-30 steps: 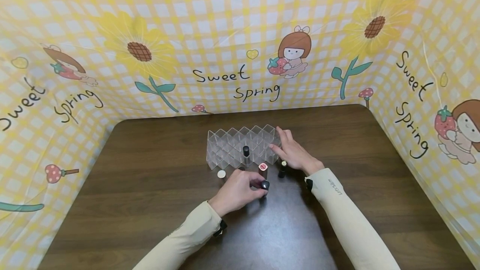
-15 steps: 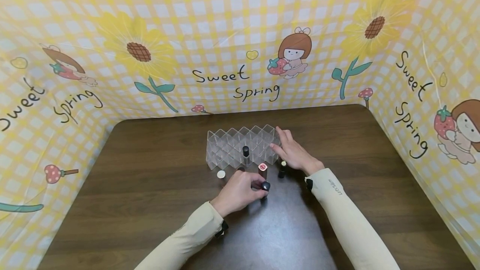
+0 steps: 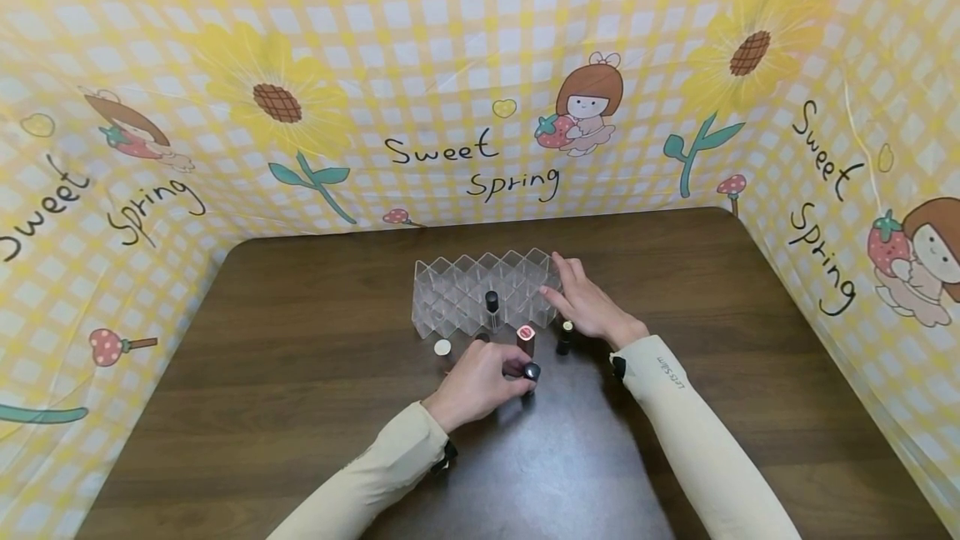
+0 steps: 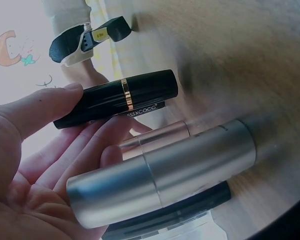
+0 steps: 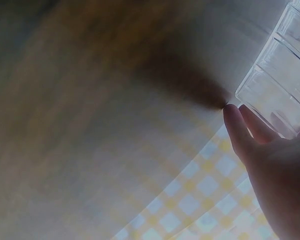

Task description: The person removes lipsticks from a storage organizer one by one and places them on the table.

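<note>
Between thumb and fingers, my left hand [image 3: 480, 382] pinches a black lipstick [image 4: 152, 91] with a gold band, upright close over the table in front of the others. A clear organizer [image 3: 450, 283] with diamond-shaped slots stands beyond it, one black-capped tube [image 3: 492, 302] in a front slot. My right hand [image 3: 588, 308] rests against the organizer's right end, fingers fairly straight along its side and thumb near the front. In the right wrist view, the fingertips touch the organizer's clear wall [image 5: 262, 112].
More cosmetic tubes stand before the organizer: a red-topped lipstick [image 3: 526, 340], a small black tube [image 3: 566, 340] by my right hand, and a white-topped tube [image 3: 442, 348]. In the left wrist view, a silver tube [image 4: 200, 162] stands beside a rose-gold one [image 4: 165, 137]. Checked cloth [image 3: 450, 90] walls the table.
Very little differs. My left hand, pinching the lipstick, has shifted slightly to the right; my right hand and the organizer stay in place.
</note>
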### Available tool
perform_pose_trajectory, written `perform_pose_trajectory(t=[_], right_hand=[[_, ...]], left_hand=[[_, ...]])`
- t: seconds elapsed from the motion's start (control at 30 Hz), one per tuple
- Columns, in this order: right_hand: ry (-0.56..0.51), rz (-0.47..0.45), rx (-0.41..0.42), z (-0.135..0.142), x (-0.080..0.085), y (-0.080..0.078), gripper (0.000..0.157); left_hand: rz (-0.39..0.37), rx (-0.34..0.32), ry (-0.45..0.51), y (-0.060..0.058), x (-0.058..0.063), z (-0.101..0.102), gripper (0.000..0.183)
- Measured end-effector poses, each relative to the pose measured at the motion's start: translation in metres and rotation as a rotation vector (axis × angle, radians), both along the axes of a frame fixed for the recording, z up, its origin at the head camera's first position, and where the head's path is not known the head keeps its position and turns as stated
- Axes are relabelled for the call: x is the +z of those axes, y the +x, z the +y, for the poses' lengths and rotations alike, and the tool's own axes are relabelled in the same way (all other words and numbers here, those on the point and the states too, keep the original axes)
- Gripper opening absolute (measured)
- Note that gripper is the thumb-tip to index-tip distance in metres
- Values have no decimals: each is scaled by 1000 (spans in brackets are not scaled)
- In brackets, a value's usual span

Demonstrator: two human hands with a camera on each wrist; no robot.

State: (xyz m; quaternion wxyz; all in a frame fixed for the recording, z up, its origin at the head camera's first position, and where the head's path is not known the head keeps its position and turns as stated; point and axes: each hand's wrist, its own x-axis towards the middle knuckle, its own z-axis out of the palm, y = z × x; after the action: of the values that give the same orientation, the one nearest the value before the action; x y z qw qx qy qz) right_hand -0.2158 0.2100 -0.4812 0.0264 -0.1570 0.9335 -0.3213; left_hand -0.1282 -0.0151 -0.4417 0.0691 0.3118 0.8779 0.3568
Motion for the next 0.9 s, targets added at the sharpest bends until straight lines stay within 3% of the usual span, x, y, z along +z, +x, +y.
perform_pose_trajectory(t=[0.37, 0.9], right_hand=[[-2, 1, 0, 0, 1, 0, 72], [1, 10, 1, 0, -2, -1, 72]], left_hand=[[-35, 10, -23, 0, -1, 1, 13], [45, 43, -71, 1, -3, 0, 17]])
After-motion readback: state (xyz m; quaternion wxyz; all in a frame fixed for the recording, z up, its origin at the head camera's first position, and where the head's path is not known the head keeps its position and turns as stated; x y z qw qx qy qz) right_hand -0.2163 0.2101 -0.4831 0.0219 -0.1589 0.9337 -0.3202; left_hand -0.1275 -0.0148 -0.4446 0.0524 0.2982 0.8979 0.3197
